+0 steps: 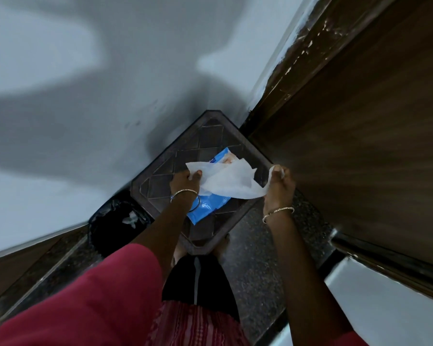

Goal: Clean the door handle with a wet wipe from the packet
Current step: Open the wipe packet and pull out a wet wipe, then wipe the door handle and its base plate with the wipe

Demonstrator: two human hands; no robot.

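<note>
Both hands — left hand (185, 179) and right hand (279, 182) — pinch opposite ends of a white wet wipe (229, 183), stretched above the blue packet (205, 207) on a dark patterned surface (160, 171).

The packet (205, 208) lies on the stool (160, 171) under my hands, bin (115, 228) to their left, door (360, 146) to their right.
</note>
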